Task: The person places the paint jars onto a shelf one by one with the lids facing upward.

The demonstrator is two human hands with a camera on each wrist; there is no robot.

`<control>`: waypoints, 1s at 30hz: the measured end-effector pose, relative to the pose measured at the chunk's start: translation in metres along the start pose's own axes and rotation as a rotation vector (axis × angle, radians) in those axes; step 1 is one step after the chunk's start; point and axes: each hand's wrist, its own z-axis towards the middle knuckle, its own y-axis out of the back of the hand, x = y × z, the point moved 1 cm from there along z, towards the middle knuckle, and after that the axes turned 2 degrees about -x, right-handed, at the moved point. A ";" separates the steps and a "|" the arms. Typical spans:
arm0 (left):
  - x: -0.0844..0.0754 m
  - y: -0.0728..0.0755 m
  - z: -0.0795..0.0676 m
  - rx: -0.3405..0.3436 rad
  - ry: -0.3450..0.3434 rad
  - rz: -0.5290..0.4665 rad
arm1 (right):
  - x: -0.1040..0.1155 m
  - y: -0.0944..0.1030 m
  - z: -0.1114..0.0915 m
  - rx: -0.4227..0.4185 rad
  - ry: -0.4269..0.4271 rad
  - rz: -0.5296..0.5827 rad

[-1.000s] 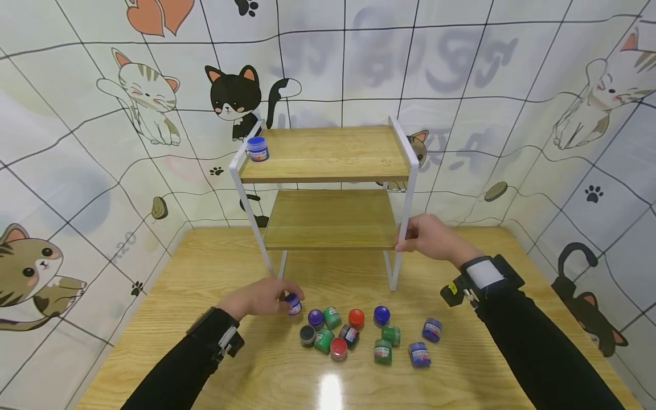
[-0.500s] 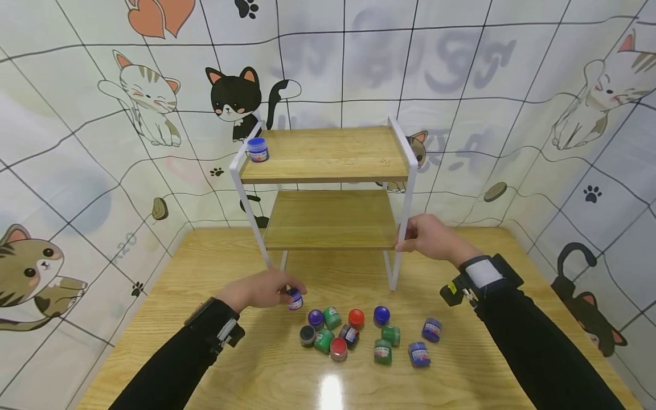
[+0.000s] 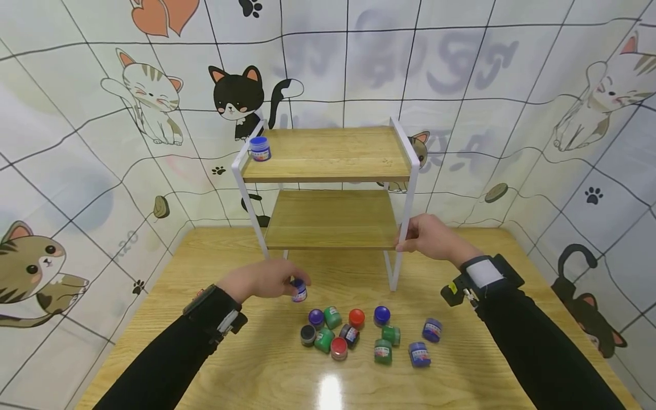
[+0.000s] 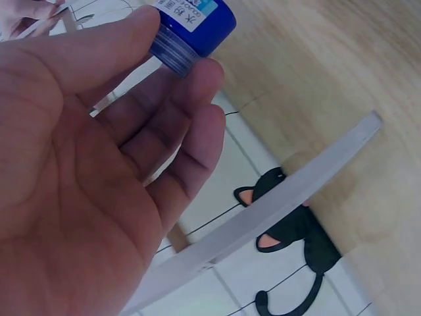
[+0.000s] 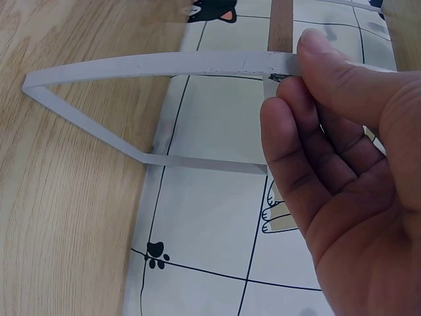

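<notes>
My left hand pinches a small blue paint jar by its lid, in front of the shelf's left leg. In the left wrist view the jar shows a white label, with thumb and fingertips at its ribbed cap. My right hand grips the white right front leg of a two-tier wooden shelf at the height of the lower board. Thumb and fingers close around that white frame in the right wrist view. Another blue paint jar stands on the top board's left end.
Several paint jars in green, red, black and blue lie or stand on the table, among them a red jar, a green jar and a blue jar. A cat-printed wall sheet surrounds the wooden table.
My left hand has risen in the head view, carrying the blue paint jar away from the group and toward the shelf. My right hand stays on the shelf leg.
</notes>
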 end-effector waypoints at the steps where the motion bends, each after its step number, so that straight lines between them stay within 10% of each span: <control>1: -0.003 0.003 0.000 0.000 -0.001 0.009 | 0.000 0.000 0.000 0.000 0.002 0.001; 30: -0.056 0.086 -0.023 -0.051 -0.079 0.146 | -0.001 0.000 0.000 -0.002 0.038 -0.007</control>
